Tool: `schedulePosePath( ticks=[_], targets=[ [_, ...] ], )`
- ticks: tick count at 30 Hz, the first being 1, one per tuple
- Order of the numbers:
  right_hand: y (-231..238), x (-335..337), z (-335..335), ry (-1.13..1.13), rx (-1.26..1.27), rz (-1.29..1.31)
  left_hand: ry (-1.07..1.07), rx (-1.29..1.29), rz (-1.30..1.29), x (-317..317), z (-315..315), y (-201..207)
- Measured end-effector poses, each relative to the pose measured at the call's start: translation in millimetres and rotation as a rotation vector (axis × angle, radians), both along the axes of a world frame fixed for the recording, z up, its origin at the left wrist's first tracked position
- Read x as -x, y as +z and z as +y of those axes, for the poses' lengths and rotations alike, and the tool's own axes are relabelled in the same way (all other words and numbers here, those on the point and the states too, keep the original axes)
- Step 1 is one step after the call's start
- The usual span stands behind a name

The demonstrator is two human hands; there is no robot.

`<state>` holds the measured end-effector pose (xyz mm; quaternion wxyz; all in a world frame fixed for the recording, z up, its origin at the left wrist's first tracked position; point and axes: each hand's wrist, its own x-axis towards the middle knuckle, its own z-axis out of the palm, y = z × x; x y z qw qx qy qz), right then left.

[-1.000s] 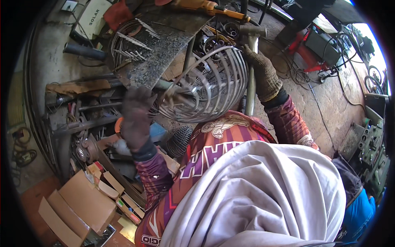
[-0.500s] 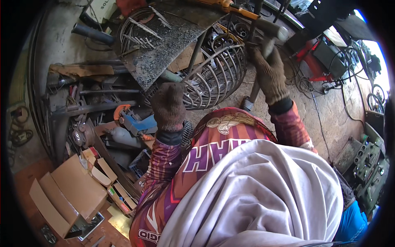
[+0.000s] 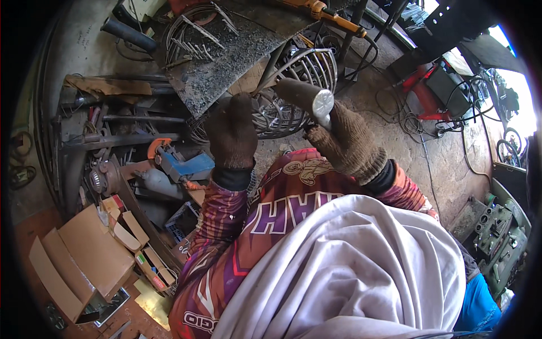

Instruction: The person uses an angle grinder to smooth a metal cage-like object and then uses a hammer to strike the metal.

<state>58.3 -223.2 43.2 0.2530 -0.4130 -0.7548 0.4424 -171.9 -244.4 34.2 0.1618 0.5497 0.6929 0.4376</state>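
Note:
My right hand (image 3: 353, 141) is wrapped in a brown knitted glove and closed around the handle of a hammer (image 3: 302, 96). The hammer's thick cylindrical head, with a bright round face, hangs over a cage of curved metal rods (image 3: 324, 65). My left hand (image 3: 231, 133), in a darker glove, makes a fist at the near left side of this cage, by the corner of the metal table (image 3: 197, 90). What its fingers grip is hidden behind the glove. Part of the cage lies behind the hammer head.
Cut rods (image 3: 195, 37) lie on the grit-covered table beside an orange power tool (image 3: 333, 17). To the left are a blue tool (image 3: 183, 164), metal bars and an open cardboard box (image 3: 93, 254). Cables (image 3: 418, 127) trail over the concrete floor at right, near a green machine (image 3: 497, 231).
My right hand has come down and left with the hammer, which now sits closer to my left hand. My left hand stays almost in place, tilted slightly differently.

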Motion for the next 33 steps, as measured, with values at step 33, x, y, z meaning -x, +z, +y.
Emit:
schedulePosePath(
  ticks=[33],
  targets=[
    [3, 15, 5, -0.066, -0.334, 1.131, -0.012, -0.162, -0.298, 10, 10, -11]
  ],
)
